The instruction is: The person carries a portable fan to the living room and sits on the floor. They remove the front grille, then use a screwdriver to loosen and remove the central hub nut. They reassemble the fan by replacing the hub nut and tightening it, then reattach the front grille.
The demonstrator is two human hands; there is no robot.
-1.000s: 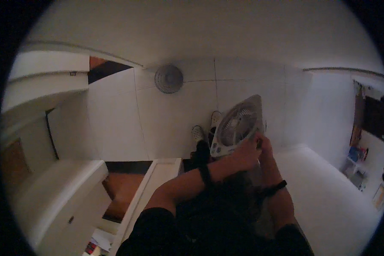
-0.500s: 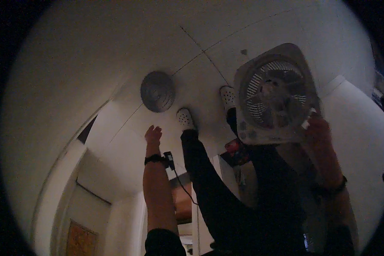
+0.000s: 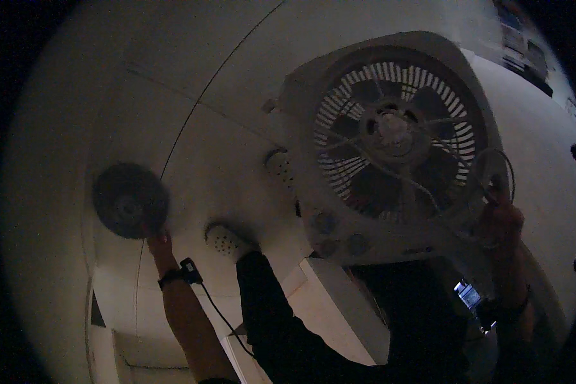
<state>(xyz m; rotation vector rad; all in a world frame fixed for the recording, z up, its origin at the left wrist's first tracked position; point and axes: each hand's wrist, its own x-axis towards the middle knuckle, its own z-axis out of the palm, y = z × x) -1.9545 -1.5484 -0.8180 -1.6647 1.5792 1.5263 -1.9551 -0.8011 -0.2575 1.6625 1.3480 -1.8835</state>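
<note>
A pale, square box fan (image 3: 301, 128) with rounded corners faces me at the right, its dark blades behind a ring of slats and its knobs low on the left. A thin cord crosses its front and loops at its right edge. There my right hand (image 3: 502, 221) is closed round the looped cord (image 3: 511, 173), against the fan's lower right corner; whether it also grips the casing, I cannot tell. At the left, my left hand (image 3: 160, 242) has its fingers on the lower rim of a round grey fan grille (image 3: 129, 198). Dim light blurs the fingertips.
White perforated clogs (image 3: 224, 240) stand on the pale tiled floor (image 3: 192, 147), one partly behind the fan. A small device (image 3: 189, 270) with a cable sits on my left wrist. A lit screen (image 3: 468, 294) shows near my right forearm. Dark items (image 3: 525, 48) lie at upper right.
My left hand, apart from the grille before, now has hold of its rim. Both appear farther left. The fan looks larger and nearer, and the cord loop now shows by my right hand.
</note>
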